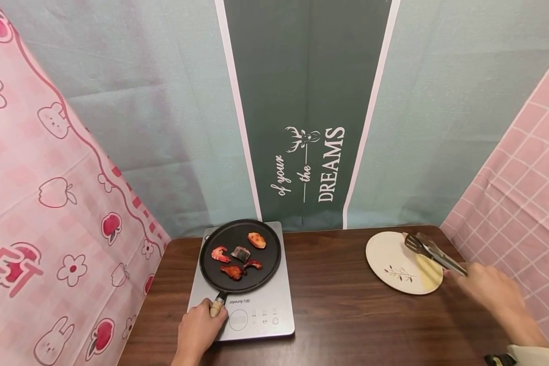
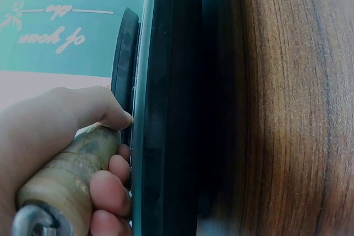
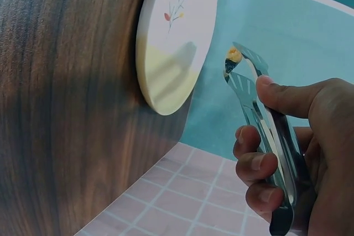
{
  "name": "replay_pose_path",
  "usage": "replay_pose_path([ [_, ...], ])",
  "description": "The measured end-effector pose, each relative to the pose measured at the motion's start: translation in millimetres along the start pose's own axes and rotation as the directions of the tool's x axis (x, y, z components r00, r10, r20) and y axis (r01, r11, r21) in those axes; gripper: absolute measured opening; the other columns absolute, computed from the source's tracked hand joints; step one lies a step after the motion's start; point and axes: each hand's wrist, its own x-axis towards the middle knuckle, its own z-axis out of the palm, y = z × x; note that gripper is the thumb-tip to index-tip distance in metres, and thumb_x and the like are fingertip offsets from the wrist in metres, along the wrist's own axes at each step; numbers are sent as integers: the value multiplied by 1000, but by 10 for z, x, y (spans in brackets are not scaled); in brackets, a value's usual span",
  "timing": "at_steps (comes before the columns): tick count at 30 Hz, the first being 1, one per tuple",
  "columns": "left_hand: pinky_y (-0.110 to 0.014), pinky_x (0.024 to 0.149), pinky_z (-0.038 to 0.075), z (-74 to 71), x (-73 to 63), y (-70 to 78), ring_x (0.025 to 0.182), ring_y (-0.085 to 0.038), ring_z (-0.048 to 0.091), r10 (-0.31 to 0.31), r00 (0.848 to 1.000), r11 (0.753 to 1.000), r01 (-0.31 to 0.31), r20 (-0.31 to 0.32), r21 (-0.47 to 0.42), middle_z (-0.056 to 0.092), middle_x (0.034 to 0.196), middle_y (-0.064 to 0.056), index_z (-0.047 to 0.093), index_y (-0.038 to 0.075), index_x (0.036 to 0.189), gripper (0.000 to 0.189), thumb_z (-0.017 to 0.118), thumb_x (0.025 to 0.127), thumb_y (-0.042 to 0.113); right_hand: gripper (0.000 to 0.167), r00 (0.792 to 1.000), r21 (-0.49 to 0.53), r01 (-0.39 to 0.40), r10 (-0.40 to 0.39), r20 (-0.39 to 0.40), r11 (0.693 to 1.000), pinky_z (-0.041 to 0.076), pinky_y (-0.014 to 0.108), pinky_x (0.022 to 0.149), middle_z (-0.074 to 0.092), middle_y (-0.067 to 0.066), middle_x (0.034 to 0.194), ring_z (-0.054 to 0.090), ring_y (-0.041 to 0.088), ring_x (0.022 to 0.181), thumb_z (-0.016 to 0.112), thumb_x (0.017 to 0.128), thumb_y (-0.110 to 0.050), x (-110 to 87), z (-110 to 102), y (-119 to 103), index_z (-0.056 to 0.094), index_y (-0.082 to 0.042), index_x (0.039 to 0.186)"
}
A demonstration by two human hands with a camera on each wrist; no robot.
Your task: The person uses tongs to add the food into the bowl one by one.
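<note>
My left hand (image 1: 200, 325) grips the wooden handle (image 1: 217, 304) of a black frying pan (image 1: 233, 235), its thumb along the top in the left wrist view. The pan sits on a silver induction cooker (image 1: 274, 274). In it lie a shrimp (image 1: 220, 254), a dark-skinned fish piece (image 1: 241, 253), a reddish-brown meat piece (image 1: 231, 272), a curled tentacle-like piece (image 1: 252, 264) and an orange oval piece (image 1: 257, 240). My right hand (image 1: 491, 290) holds metal tongs (image 1: 441, 258) above a cream plate (image 1: 384, 254). Between the tong tips is a small yellow-and-dark food piece (image 3: 233, 57).
Everything stands on a dark wooden table (image 1: 329, 284). Behind it hangs a green cloth (image 1: 302, 76) with lettering. A pink patterned cloth (image 1: 73, 213) borders the left side, a pink checked one (image 1: 526, 193) the right.
</note>
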Motion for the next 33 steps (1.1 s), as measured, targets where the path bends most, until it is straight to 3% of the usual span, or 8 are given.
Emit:
replay_pose_path([
  [9, -49, 59, 46, -9, 0, 9, 62, -27, 59, -2, 1000, 1000, 2, 6, -3, 61, 67, -7, 70, 5, 89, 34, 72, 85, 38, 56, 999, 0, 34, -34, -31, 999, 42, 60, 55, 67, 35, 87, 63, 58, 72, 62, 102, -52, -16, -43, -78, 71, 1, 112],
  [15, -51, 58, 46, -13, -9, 11, 62, -30, 63, 3, 1000, 1000, -3, -6, -9, 62, 66, -8, 67, 8, 82, 30, 72, 85, 37, 56, 998, -2, 41, -41, -41, 999, 43, 60, 55, 67, 29, 83, 64, 53, 70, 61, 103, -52, -26, -72, -137, 70, 2, 116],
  [22, -51, 58, 46, -11, -12, 9, 62, -31, 63, 8, 1000, 1000, -9, -15, -9, 63, 67, -9, 67, 8, 83, 30, 72, 85, 37, 56, 997, -7, 52, -52, -60, 999, 43, 63, 56, 69, 39, 96, 63, 62, 78, 62, 102, -53, -47, -92, -221, 70, -1, 122],
  [33, -50, 59, 47, -4, -5, 7, 62, -28, 62, -4, 1000, 1000, 4, -3, -7, 63, 67, -8, 70, 5, 87, 33, 72, 85, 38, 63, 997, -16, 54, -54, -47, 998, 45, 60, 55, 68, 41, 99, 64, 61, 77, 59, 103, -55, -56, -135, -317, 66, 3, 128],
])
